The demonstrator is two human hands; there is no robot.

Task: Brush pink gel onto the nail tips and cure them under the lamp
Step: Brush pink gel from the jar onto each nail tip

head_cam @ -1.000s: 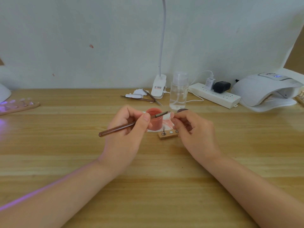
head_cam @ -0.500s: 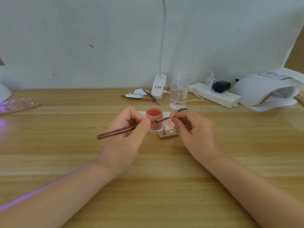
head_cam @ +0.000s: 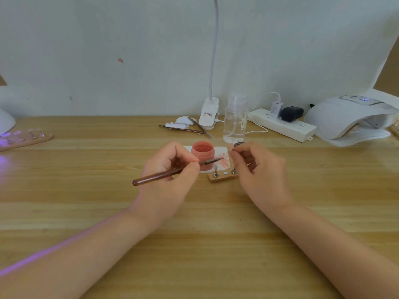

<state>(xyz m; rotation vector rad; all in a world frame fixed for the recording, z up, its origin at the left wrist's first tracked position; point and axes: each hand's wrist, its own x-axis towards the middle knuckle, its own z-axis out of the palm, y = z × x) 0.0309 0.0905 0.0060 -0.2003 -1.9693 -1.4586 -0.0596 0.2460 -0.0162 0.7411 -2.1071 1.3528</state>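
A: So, where are the hands?

B: Both are over the middle of a wooden table (head_cam: 194, 244). The left hand (head_cam: 170, 180) grips a brown-handled brush (head_cam: 172, 172) between thumb and curled fingers, handle pointing left, bristle tip pointing right toward the other hand.

A: And the right hand?

B: The right hand (head_cam: 259, 169) has its thumb and forefinger pinched on something small near the brush tip. It looks like a clear nail tip (head_cam: 230, 147) on a little stand, but it is too small and blurred to be sure.

A: Where is the pink gel?

B: An open pink gel jar (head_cam: 202, 151) sits between the hands, just behind the brush, on a white paper (head_cam: 222, 156) smeared with pink. Just in front of it lies a small wooden block (head_cam: 222, 177) with metal studs on top.

A: And the lamp?

B: A white curing lamp (head_cam: 349, 117) stands at the far right, well apart from the hands. A second holder with nail tips (head_cam: 26, 137) lies at the far left, lit by purple light.

A: Anything else?

B: At the back, near the wall, are a clear bottle (head_cam: 235, 119), a clip-on desk lamp (head_cam: 209, 114), a white power strip (head_cam: 282, 125) and some spare tools (head_cam: 185, 127).
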